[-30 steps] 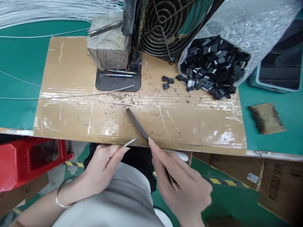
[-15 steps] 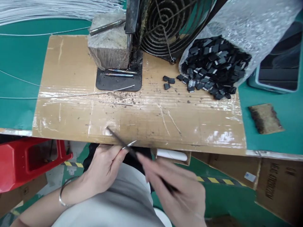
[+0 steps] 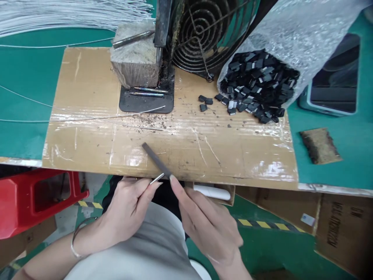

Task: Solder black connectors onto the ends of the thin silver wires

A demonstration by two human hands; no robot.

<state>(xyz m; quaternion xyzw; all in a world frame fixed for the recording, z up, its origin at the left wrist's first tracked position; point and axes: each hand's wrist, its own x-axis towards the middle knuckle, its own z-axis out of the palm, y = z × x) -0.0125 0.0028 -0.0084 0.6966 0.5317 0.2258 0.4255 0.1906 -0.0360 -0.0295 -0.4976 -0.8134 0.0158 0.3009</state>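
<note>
Cardboard sheet (image 3: 87, 128) covers a green table (image 3: 26, 85) above a striped floor (image 3: 262, 225).

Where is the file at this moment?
The file is in the right hand, low in the head view, slanting over the cardboard's near edge and touching the metal pin held by the left hand.

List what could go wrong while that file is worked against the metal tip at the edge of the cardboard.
1. The file meets the thin metal tip right beside the left hand's fingertips; a slip might scrape them.
2. The tip is pinched only between fingers with nothing under it, so it may twist or drop to the floor.
3. Loose wires lie across the cardboard near the file's far end and might snag.
</note>
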